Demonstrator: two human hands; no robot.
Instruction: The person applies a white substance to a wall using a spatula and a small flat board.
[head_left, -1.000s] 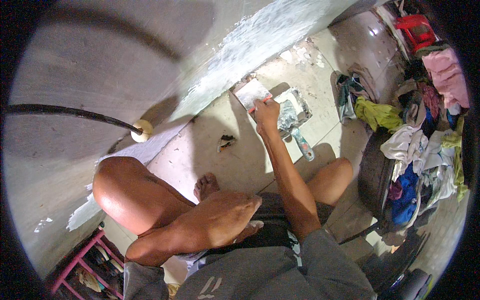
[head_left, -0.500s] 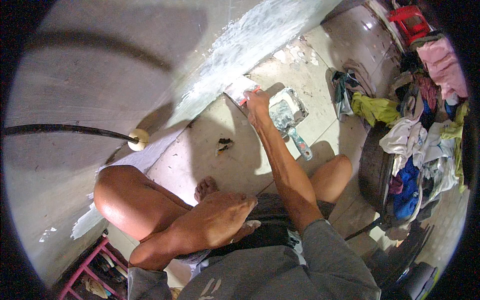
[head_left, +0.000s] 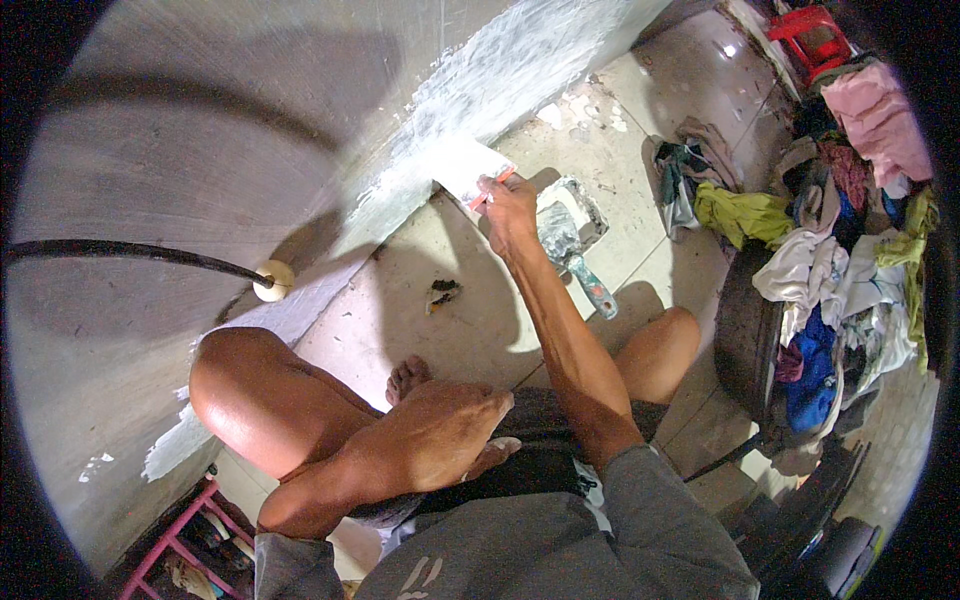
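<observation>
My right hand (head_left: 513, 217) grips the orange-red edge of a wide, flat putty spreader (head_left: 462, 168). The spreader's pale blade meets the foot of the grey wall, where a rough band of white putty (head_left: 500, 80) runs along it. Close to that wrist, a putty knife (head_left: 594, 286) with a blue-green, smeared handle lies with its blade over a small putty-coated tray (head_left: 598, 212) on the floor. My left hand (head_left: 450, 430) rests across my lap, back upward; its fingers are mostly hidden, and I see nothing held in it.
A black cable (head_left: 130, 252) runs to a round cream fitting (head_left: 273, 280) on the wall. Clothes (head_left: 830, 270) are heaped at right by a dark tub (head_left: 748, 335). Beyond stands a red plastic stool (head_left: 810, 42). A pink rack (head_left: 175, 540) is at lower left. Flakes (head_left: 580, 115) litter the tiles.
The spreader in my right hand has shifted slightly left and up along the wall base, and its blade now shows more broadly and brightly. My left hand stays in my lap.
</observation>
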